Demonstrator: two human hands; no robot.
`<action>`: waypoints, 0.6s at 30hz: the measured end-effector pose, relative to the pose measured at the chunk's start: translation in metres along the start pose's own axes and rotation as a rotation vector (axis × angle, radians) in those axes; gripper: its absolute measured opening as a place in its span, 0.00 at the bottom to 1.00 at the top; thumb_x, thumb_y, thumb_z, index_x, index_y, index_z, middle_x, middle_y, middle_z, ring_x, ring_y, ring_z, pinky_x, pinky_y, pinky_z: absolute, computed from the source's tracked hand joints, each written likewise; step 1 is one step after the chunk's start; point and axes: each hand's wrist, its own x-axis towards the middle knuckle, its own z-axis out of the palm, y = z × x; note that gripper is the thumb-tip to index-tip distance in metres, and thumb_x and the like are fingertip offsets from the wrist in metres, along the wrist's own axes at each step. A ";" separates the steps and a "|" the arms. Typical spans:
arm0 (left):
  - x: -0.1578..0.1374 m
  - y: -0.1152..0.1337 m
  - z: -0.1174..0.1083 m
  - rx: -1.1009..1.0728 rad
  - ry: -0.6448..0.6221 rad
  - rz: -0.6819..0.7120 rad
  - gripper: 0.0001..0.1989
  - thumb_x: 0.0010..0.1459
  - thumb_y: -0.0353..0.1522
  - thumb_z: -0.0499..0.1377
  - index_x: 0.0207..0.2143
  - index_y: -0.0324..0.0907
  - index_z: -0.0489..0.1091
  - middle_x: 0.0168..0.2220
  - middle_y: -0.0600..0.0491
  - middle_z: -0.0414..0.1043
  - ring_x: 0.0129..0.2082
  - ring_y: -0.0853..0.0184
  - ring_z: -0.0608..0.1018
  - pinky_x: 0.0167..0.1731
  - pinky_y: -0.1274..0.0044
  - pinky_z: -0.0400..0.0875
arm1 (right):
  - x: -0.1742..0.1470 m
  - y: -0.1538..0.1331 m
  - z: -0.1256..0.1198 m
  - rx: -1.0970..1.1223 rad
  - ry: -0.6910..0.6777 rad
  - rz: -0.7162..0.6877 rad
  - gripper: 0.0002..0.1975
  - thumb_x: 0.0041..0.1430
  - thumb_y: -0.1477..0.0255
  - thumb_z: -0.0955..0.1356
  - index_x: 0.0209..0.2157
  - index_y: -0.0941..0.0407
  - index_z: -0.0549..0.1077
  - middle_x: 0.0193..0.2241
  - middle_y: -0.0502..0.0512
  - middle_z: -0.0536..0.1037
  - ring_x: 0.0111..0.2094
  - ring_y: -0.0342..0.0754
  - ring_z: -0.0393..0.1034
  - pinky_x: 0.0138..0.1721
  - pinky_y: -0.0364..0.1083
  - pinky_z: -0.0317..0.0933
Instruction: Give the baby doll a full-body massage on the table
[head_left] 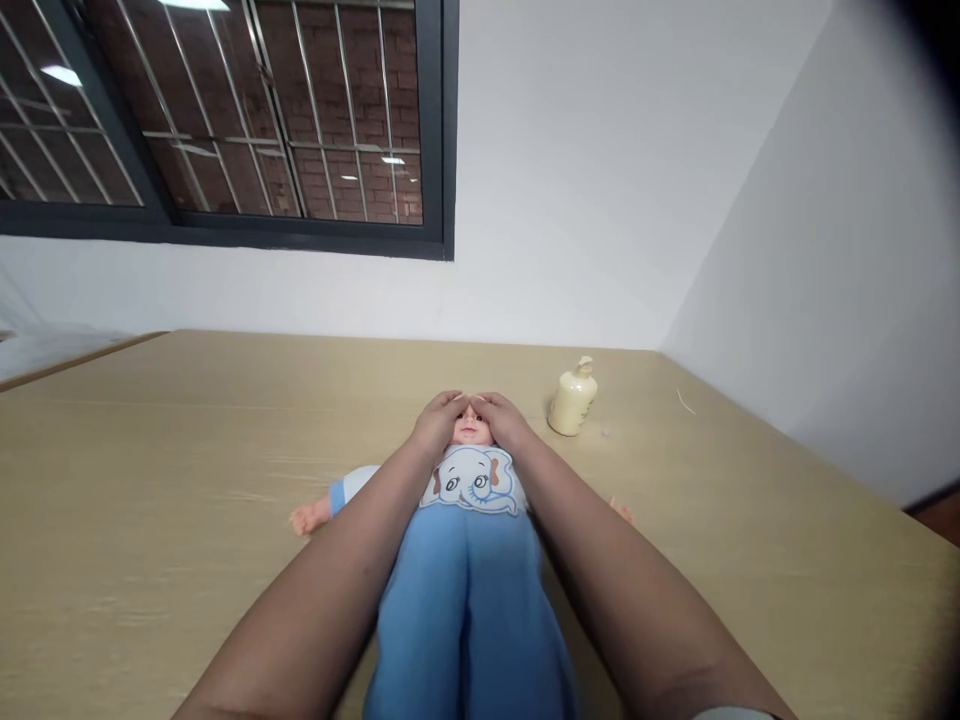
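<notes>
A baby doll (471, 434) lies on its back on the table, head away from me. It wears blue trousers (465, 590) and a white top with an elephant picture (474, 478). My left hand (439, 422) cups the left side of the doll's head, and my right hand (506, 421) cups the right side. Both thumbs rest on its forehead and nearly meet; the other fingers curl round the head and are partly hidden. One doll hand (310, 516) sticks out at the left. The other (621, 510) is mostly behind my right forearm.
A cream pump bottle (574, 398) stands on the wooden table (187, 440), to the right beyond the doll. A thin pale strand (685, 402) lies farther right. White walls (570, 200) border the table, with a dark-framed barred window (442, 150) at the upper left.
</notes>
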 end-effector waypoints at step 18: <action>-0.008 0.003 -0.011 -0.296 -0.090 -0.136 0.24 0.48 0.31 0.69 0.49 0.37 0.71 0.42 0.45 0.76 0.37 0.62 0.79 0.43 0.69 0.73 | -0.010 0.006 -0.005 0.316 -0.071 0.064 0.25 0.59 0.61 0.70 0.57 0.50 0.68 0.51 0.54 0.76 0.53 0.54 0.70 0.57 0.56 0.63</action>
